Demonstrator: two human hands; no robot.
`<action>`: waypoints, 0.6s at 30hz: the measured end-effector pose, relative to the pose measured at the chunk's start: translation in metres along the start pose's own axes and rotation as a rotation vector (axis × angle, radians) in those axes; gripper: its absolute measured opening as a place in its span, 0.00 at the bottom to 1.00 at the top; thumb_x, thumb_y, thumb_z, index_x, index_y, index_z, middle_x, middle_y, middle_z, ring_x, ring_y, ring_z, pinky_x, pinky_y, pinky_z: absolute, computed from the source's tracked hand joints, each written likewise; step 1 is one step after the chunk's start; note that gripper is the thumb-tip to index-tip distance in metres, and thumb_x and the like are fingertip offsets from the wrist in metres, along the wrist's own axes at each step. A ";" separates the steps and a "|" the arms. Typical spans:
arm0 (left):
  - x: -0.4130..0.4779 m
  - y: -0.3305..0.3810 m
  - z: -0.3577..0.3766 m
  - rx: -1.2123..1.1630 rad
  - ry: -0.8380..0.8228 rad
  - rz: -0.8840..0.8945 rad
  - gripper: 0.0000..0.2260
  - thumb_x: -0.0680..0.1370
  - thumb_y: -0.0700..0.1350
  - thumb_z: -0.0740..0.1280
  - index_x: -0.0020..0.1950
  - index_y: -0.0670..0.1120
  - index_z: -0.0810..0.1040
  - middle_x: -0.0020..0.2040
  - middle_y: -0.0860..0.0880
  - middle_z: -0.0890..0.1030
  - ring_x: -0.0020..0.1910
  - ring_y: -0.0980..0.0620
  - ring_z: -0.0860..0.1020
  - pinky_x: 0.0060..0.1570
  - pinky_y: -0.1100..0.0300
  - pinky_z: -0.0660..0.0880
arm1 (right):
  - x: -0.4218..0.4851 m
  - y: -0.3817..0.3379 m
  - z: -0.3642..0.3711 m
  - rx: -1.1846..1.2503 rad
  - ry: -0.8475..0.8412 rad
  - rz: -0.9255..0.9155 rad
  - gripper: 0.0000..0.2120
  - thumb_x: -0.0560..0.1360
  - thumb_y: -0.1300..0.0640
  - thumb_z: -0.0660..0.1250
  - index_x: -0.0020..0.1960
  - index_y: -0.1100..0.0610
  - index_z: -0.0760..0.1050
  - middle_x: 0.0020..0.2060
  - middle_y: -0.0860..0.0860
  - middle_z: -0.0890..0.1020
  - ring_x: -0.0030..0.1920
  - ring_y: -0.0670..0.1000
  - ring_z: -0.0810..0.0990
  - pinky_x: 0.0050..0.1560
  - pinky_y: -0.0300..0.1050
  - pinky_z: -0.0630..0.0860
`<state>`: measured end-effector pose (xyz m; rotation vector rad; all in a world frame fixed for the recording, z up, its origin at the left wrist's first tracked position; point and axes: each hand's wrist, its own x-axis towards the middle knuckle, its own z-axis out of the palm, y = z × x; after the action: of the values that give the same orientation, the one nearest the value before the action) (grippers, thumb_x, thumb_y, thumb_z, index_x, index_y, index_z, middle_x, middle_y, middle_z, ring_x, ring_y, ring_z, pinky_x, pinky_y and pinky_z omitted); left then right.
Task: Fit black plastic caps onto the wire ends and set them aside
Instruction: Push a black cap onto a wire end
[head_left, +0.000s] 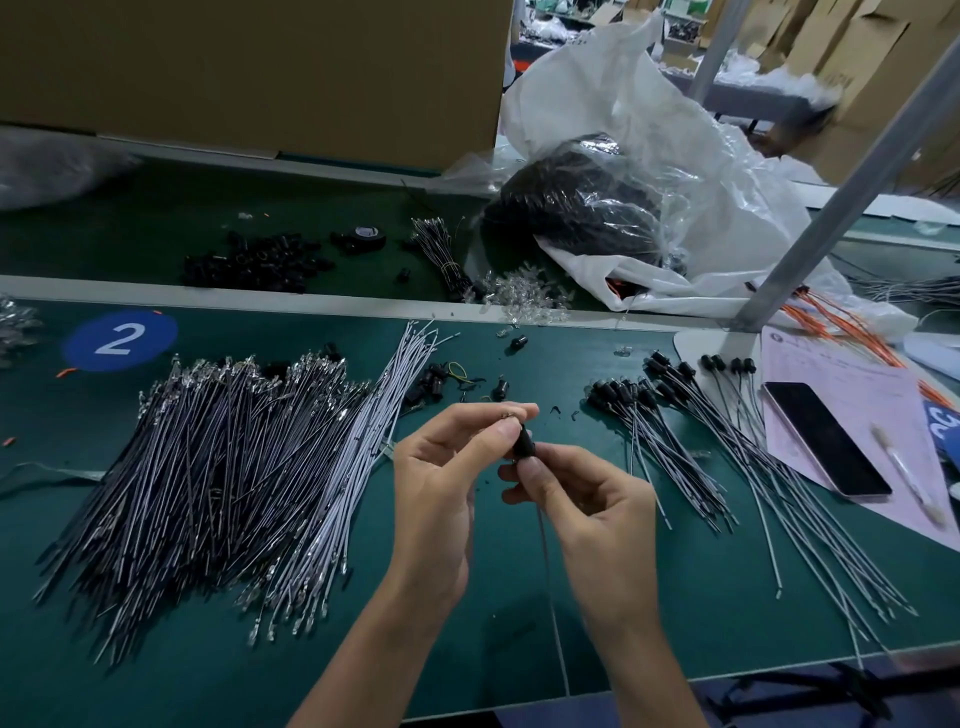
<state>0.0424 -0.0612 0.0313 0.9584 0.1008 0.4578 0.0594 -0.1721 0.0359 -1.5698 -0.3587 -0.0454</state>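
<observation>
The tabletop (208, 675) carries a broad pile of bare wires (223, 467) towards its left edge and a smaller fan of capped wires (691, 441) towards its right edge, caps pointing to the far side. Between the two, over the middle near the front edge, both hands work together. The left hand (441, 478) pinches the top end of one wire (548, 571) between thumb and forefinger, the other fingers curled below. The right hand (587, 499) pinches a black cap (524, 441) between thumb and fingertips, just under the left thumb. The wire hangs down between the wrists towards the front edge.

The cap seems to be on the wire but not yet home. To seat it well, the left pinch should sit close to the cap so the thin wire cannot buckle, and the push should run straight along the wire, not at an angle. Whether the metal end shows through is too small to tell. Once firm, it belongs with the capped fan, cap the same way.
</observation>
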 end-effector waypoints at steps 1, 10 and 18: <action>0.000 -0.001 0.000 -0.008 -0.001 0.005 0.06 0.66 0.46 0.72 0.39 0.47 0.85 0.47 0.43 0.85 0.43 0.50 0.81 0.45 0.59 0.75 | 0.000 0.000 0.000 -0.009 -0.004 -0.009 0.11 0.74 0.65 0.71 0.45 0.50 0.85 0.37 0.50 0.86 0.36 0.52 0.85 0.41 0.39 0.80; 0.000 -0.007 0.001 0.075 -0.019 0.041 0.06 0.71 0.45 0.72 0.47 0.48 0.85 0.48 0.44 0.86 0.42 0.51 0.83 0.39 0.62 0.77 | 0.002 0.006 0.001 -0.128 0.056 -0.086 0.10 0.74 0.64 0.71 0.44 0.49 0.83 0.36 0.47 0.86 0.37 0.50 0.84 0.41 0.41 0.80; -0.007 -0.013 0.002 0.100 -0.062 0.017 0.09 0.72 0.38 0.71 0.48 0.48 0.87 0.48 0.45 0.86 0.47 0.53 0.83 0.46 0.64 0.77 | 0.004 0.018 0.002 -0.080 0.104 -0.086 0.09 0.73 0.64 0.71 0.40 0.51 0.83 0.36 0.47 0.85 0.38 0.45 0.84 0.42 0.36 0.78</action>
<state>0.0409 -0.0721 0.0207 1.0718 0.0598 0.4412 0.0680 -0.1695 0.0190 -1.6237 -0.3461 -0.2099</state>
